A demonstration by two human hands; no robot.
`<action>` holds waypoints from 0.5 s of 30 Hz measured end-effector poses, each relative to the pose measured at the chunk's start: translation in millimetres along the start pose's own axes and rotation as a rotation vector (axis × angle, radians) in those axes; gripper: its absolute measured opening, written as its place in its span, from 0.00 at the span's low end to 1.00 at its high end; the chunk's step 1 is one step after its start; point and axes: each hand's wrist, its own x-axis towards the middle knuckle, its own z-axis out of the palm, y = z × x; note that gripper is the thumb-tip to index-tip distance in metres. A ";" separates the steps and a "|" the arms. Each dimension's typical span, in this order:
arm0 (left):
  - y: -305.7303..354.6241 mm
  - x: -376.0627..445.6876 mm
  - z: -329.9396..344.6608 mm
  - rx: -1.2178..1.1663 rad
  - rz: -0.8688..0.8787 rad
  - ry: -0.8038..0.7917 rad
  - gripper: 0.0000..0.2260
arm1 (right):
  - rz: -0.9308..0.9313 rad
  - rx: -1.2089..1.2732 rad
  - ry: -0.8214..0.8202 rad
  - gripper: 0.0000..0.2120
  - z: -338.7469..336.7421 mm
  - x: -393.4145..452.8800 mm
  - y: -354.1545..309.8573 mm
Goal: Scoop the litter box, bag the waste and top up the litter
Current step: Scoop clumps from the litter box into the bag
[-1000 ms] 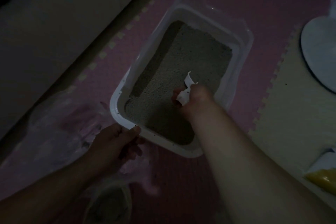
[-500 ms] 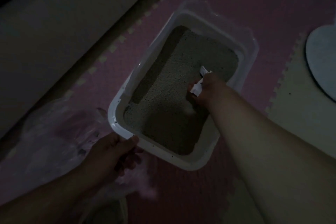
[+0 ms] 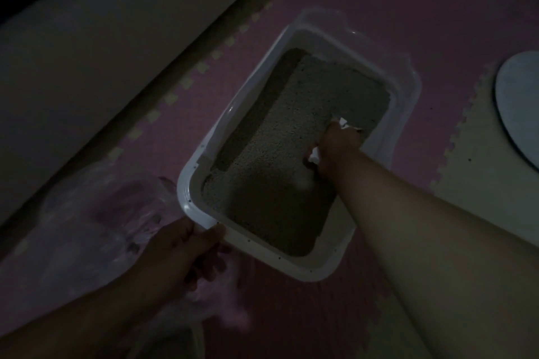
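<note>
Dim pink floor mat point(image 3: 364, 3) under the litter box point(image 3: 186, 192); my left hand point(image 3: 186, 245) pinches its rim. My right hand point(image 3: 338, 146), fingers closed around white paper point(image 3: 313, 157), should drag shallow and slow through the litter point(image 3: 280, 154).

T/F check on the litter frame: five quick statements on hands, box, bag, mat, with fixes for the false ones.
1. The left hand grips the near corner rim of the litter box. True.
2. The right hand is empty. False: it is closed on a white scoop, down in the litter by the box's right wall.
3. The box stands on a pink foam mat. True.
4. The clear plastic bag lies to the right of the box. False: it lies on the floor to the left, beside the left hand.
5. The box holds no litter. False: grey litter covers its floor.
</note>
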 end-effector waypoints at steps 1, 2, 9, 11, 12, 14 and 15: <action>-0.2 0.5 -0.3 -0.006 0.001 -0.002 0.24 | 0.015 0.029 0.000 0.20 1.7 -3.2 -0.6; 0.3 0.9 -0.4 -0.005 0.001 -0.007 0.25 | 0.013 0.069 0.026 0.19 2.9 -4.1 -0.5; 4.1 0.2 -1.8 0.058 0.010 -0.025 0.25 | -0.035 0.085 0.175 0.15 8.6 -18.3 4.1; 5.3 -0.1 -1.7 0.073 0.016 -0.027 0.23 | -0.099 0.082 0.179 0.15 7.0 -19.4 6.3; 5.2 0.6 -1.9 0.078 0.015 -0.028 0.22 | -0.116 0.088 0.171 0.14 5.2 -20.3 6.7; 5.2 1.6 -2.6 0.084 0.010 -0.024 0.21 | -0.118 0.102 0.152 0.14 1.8 -23.7 7.0; 5.4 1.6 -2.4 0.088 0.003 -0.021 0.21 | -0.111 0.112 0.144 0.15 0.7 -24.8 6.7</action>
